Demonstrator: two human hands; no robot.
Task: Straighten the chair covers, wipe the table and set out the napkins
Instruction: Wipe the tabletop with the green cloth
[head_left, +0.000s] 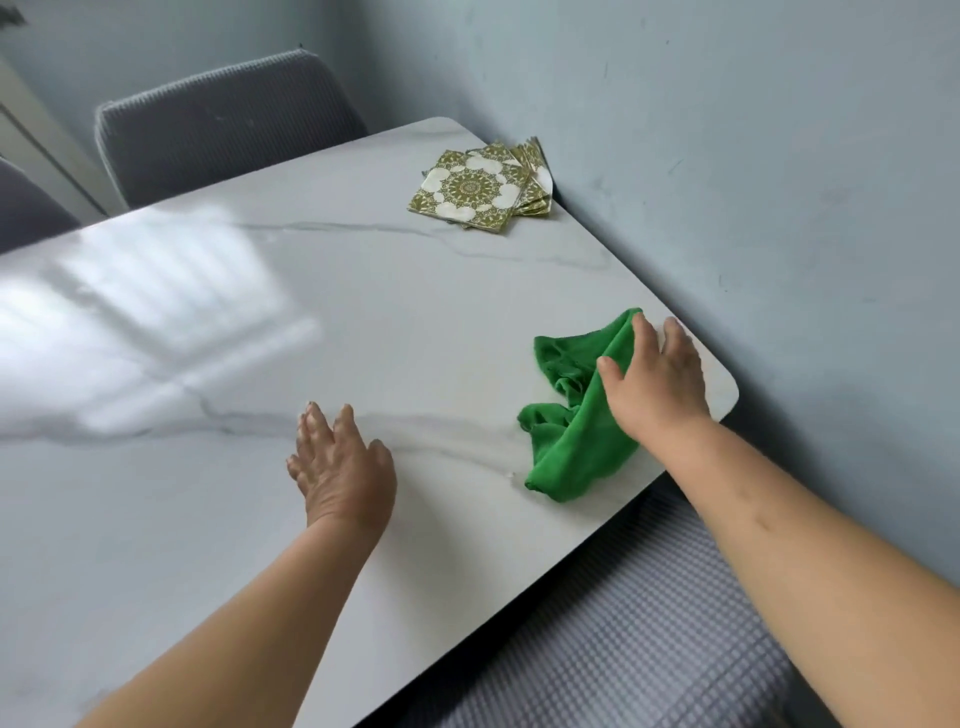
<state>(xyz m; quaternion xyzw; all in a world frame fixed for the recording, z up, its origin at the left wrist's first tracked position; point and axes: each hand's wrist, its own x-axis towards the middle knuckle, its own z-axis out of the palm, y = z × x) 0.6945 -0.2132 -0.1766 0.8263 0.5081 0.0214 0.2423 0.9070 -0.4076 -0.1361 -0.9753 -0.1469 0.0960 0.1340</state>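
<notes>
Two chairs, far left: a chair back in a grey ribbed cover stands behind the table's far end; a darker chair shows only a corner at the left border.
Table: white marble-look top with thin grey veins and rounded corners, its right side running along the wall; a bright window reflection lies on its left part.
Left hand: palm down on the bare tabletop, fingers straight and a little spread, holding nothing.
Napkins: a loose stack of green-and-cream patterned paper squares at the table's far right corner, close to the wall and well apart from both hands.
Cloth: green and crumpled, lying by the table's near right corner, partly under the right hand.
Right hand: palm down on the cloth, fingers straight and spread, pressing it flat rather than gripping it; the fingertips reach past the cloth's far edge towards the table edge by the wall.
Seat cover: grey checked fabric below the table's near edge, lower right.
Wall: pale blue-grey, scuffed, along the right.
</notes>
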